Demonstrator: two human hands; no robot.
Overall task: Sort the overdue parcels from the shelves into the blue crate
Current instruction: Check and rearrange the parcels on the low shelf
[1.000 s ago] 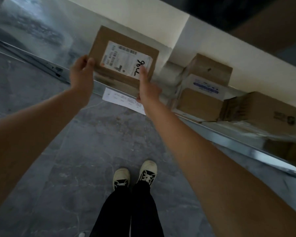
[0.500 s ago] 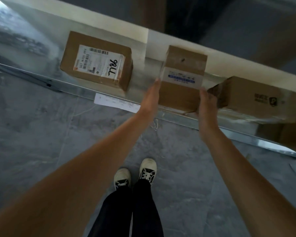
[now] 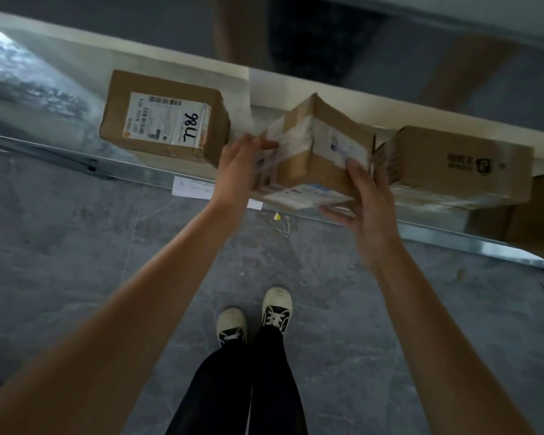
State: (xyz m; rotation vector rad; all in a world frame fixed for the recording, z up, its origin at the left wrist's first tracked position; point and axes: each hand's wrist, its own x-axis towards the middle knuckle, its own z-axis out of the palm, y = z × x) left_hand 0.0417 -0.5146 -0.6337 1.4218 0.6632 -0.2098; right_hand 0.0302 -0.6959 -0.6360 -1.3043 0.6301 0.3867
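Both hands are on the middle box (image 3: 321,152) in the centre of the frame, tilted up on the front edge of the shelf (image 3: 453,237), one corner pointing up toward the back wall. The left hand (image 3: 239,171) presses its left face, fingers mostly straight and lying flat against a white label there; this grip is flat, not clenched. The right hand (image 3: 368,211) cups the box's lower right corner, thumb up on the right face and fingers curled beneath the bottom edge, so this grip is grasping the box. White and blue labels wrap the box's sides and underside, blurred too much to read.

To the left, upper centre-left of the frame, a second box (image 3: 164,120) lies flat on the shelf, apart from the held one, its white shipping label (image 3: 167,120) facing up with a barcode and black hand-written marks. To the right, a third box (image 3: 459,164) lies on the shelf just beside the tilted one, dark print on its top. More brown cardboard shows at the far right edge.

A white paper tag (image 3: 195,188) hangs on the shelf's metal front rail under the left wrist. Below, the grey stone floor (image 3: 76,262), dark trousers and two pale shoes (image 3: 255,318) fill the lower centre.
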